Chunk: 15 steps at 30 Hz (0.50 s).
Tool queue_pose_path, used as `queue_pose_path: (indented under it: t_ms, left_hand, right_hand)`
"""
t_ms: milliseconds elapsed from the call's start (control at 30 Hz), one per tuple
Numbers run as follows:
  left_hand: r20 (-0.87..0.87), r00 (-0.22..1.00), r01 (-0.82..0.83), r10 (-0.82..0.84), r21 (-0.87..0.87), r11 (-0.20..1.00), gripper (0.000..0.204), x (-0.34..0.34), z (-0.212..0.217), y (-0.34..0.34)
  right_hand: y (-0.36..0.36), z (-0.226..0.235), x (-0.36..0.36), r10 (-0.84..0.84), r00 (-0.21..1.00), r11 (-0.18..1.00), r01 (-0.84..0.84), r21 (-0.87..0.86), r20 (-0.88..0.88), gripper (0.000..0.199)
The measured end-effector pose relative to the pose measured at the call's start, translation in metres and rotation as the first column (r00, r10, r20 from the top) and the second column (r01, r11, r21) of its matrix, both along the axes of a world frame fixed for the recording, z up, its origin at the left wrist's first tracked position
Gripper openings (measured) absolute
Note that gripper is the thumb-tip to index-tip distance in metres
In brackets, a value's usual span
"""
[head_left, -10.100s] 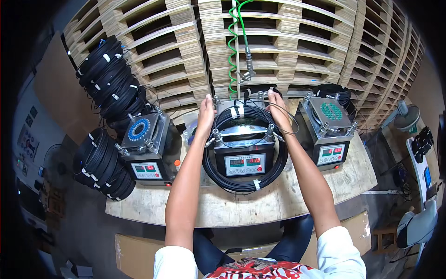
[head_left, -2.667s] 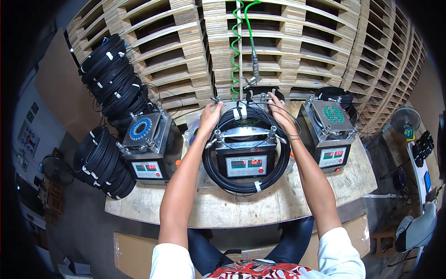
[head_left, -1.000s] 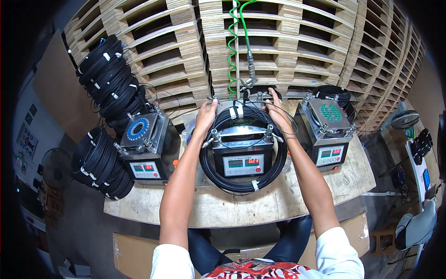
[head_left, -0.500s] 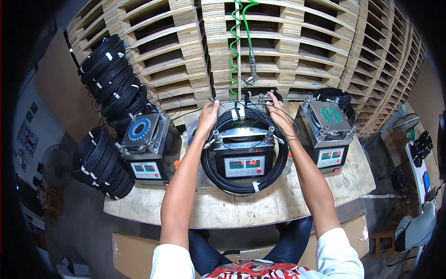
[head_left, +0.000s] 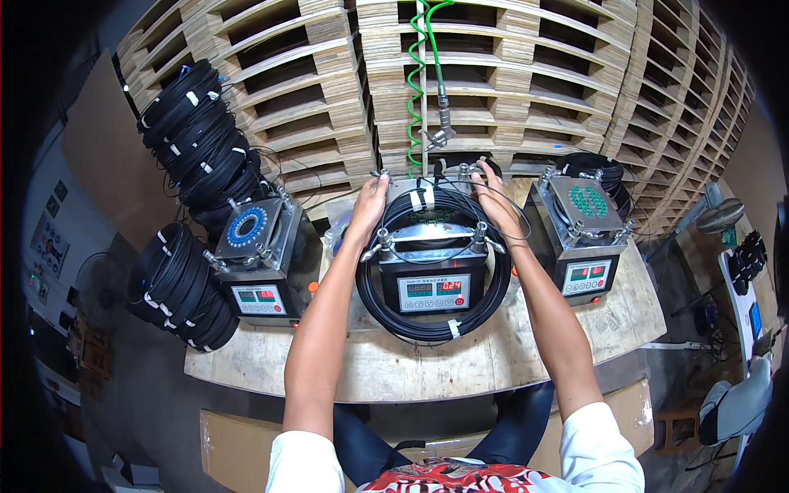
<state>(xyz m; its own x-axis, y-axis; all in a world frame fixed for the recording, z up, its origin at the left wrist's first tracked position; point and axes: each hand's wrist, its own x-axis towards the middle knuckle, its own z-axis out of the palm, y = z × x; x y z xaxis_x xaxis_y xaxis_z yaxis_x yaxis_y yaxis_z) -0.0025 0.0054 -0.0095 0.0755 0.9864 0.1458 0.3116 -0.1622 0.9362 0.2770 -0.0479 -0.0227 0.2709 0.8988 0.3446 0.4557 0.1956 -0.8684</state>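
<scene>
In the middle stands a bench machine (head_left: pixel 433 289) with a lit red digital panel and a steel top plate with corner knobs. A large coil of black cable (head_left: pixel 499 287), tied with white tape, rings the machine and leans over its back. My left hand (head_left: pixel 371 205) is closed around the far left corner knob (head_left: pixel 385 174), thumb up. My right hand (head_left: pixel 495 201) is at the far right corner, beside another knob (head_left: pixel 464 169), its fingers stretched and apart. A loose cable loop passes by my right wrist. The fingers' far sides are hidden.
Similar machines stand on the left (head_left: pixel 261 246) and right (head_left: pixel 582 230) of the wooden bench (head_left: pixel 411 366). Stacked black cable coils (head_left: pixel 197 156) rise at the left. Behind hang a green air hose and a metal air gun (head_left: pixel 444 131), before wooden pallets (head_left: pixel 485 49).
The lit readings on the middle and left machines' panels have changed. My hands stay at the far corners, with hardly any movement.
</scene>
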Motion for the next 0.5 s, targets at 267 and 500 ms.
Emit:
queue_pose_path:
  t_ms: [267,500]
  left_hand:
    - [0.064,0.998,0.003,-0.002,-0.022,1.0,0.065,0.002,0.001,-0.003]
    - [0.072,0.996,0.052,-0.048,-0.05,0.997,0.055,-0.001,0.002,-0.002]
  right_hand:
    - [-0.001,-0.007,0.004,-0.02,0.988,0.991,0.0,0.132,0.15,0.053]
    - [-0.007,0.005,-0.003,0.099,0.987,0.995,-0.1,0.002,-0.127,0.053]
